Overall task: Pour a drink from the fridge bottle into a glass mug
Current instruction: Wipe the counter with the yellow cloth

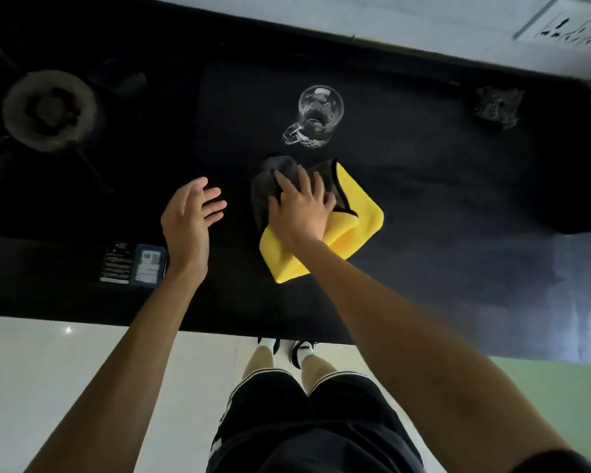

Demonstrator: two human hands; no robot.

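A clear glass mug (316,116) stands upright on the black counter (440,199), its handle turned toward me and to the left. It looks empty. Just in front of it lies a yellow and grey cloth (355,227). My right hand (301,209) rests on that cloth with fingers spread and curled into its grey part. Left of the cloth, my left hand (188,220) hovers above the counter with its fingers apart and nothing in it. No bottle is in view.
A gas burner (50,109) sits at the far left of the counter. A dark box with labels (133,264) lies near the front edge by my left wrist. A crumpled dark wrapper (498,105) lies at the back right. A wall socket (567,25) is at top right.
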